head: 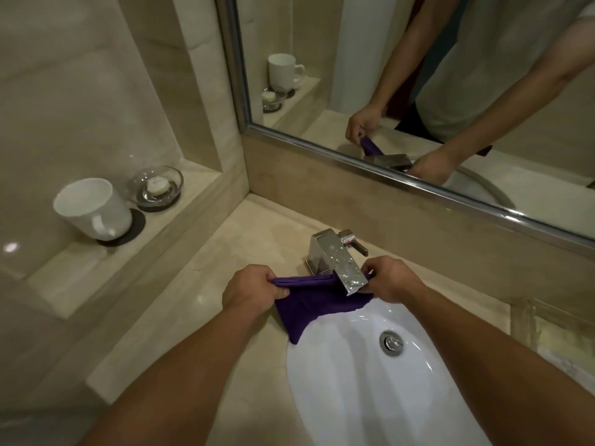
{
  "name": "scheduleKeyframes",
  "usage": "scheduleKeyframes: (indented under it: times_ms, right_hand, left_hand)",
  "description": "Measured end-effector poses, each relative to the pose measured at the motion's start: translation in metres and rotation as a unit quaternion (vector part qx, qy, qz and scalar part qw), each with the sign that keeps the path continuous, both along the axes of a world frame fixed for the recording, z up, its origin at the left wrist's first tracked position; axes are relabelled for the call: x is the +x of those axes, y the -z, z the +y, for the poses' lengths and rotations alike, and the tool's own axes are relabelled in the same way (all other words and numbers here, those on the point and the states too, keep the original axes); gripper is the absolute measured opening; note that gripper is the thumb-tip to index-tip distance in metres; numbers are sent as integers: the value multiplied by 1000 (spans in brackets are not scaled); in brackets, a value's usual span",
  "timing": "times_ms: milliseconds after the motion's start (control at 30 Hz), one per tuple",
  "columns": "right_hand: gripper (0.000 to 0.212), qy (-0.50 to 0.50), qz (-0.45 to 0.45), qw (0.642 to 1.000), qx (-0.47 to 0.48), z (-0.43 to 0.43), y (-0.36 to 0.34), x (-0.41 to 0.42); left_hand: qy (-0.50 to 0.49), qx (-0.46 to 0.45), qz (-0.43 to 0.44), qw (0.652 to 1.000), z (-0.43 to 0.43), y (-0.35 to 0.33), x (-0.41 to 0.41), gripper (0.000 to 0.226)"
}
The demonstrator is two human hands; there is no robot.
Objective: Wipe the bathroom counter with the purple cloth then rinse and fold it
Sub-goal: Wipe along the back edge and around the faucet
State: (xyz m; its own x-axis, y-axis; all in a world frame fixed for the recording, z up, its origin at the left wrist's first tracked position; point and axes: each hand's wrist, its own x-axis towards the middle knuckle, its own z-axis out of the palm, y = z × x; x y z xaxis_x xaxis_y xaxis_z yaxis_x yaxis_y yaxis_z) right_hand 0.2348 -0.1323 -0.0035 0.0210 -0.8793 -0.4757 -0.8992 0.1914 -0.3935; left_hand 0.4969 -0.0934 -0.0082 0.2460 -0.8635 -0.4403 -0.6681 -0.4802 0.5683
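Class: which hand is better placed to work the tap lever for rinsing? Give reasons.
Probably the right hand: it holds the cloth beside the lever; the left hand is across the spout.

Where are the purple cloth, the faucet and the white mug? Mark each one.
purple cloth (309, 304): head view, the hanging fold below its top edge.
faucet (344, 265): head view, the wet top of the spout.
white mug (116, 214): head view, its outer wall.

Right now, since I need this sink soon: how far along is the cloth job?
Wiping can't be judged from the counter. Droplets on the faucet hint that rinsing has happened; no water runs. The left hand and right hand grip the purple cloth, stretched under the faucet. Folding is left.
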Motion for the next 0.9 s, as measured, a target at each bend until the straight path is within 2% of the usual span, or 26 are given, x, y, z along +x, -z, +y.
scheduleKeyframes:
  times_ms: [133,400,900]
  right_hand:
    - [16,33,-23,998,41,25,-5,1]
    - [12,232,-90,969,15,61,32,55]
    - [41,500,-189,844,-43,44,69,103]
  left_hand:
    - [48,-6,33,998,3,8,8,17]
    - [124,-3,55,991,-19,22,54,16]
    - [124,-15,68,990,-78,27,66,10]
